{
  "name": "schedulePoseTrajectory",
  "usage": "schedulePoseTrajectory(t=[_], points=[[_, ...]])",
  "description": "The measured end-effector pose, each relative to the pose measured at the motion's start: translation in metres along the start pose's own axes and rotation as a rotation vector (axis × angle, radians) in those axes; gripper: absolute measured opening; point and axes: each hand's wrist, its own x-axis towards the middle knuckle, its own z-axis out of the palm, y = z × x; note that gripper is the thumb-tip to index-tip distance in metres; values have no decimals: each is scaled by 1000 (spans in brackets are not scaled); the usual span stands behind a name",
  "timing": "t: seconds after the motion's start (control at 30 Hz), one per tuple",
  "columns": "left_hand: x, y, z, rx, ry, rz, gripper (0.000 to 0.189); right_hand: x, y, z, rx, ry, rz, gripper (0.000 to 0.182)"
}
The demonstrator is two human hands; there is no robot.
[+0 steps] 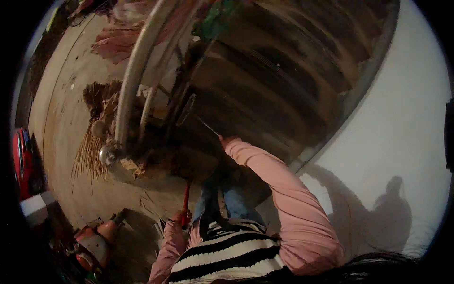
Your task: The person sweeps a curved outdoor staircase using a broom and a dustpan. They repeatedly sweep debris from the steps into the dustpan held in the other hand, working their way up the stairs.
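Note:
My left hand (182, 216) is closed around a red handle (186, 197), low in front of my striped top. The handle's far end fades into dark shadow, so I cannot tell what tool it belongs to. Stretched forward over dark stairs (269, 88), my right hand (227, 141) grips a thin, light-coloured rod (209, 126). A narrow pale loop (186, 110) shows near the rod's far end; whether the two are joined cannot be made out.
A metal handrail (133, 78) curves along the stairs' left side, its post ending in a round knob (106, 155). Dry straw bristles (88, 156) lie beside it. Pink cloth (117, 41) and green material (216, 17) hang above. A white wall (400, 106) stands right; a red car (23, 163), left.

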Motion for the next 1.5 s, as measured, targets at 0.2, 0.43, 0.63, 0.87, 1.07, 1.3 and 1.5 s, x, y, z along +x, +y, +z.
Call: schedulePoseTrajectory(t=[0.2, 0.43, 0.63, 0.87, 1.07, 1.3, 1.5], points=[[-22, 6, 31, 76, 51, 38, 13, -17, 90, 37, 221, -135, 350, 42], [-58, 17, 90, -298, 181, -12, 11, -202, 153, 126, 9, 30, 295, 51], [-14, 29, 26, -26, -79, -7, 13, -299, 132, 121, 166, -232, 458, 53], [20, 52, -19, -193, -407, -226, 9, -209, 142, 139, 395, -27, 668, 45], [23, 60, -30, -45, -102, -187, 11, -265, 162, 238, 268, -163, 726, 47], [46, 64, -59, -187, -490, -611, 11, -335, 119, 223, 389, -110, 831, 48], [34, 57, -48, 246, -346, -275, 15, -294, 131, 348, 396, 198, 853, 45]])
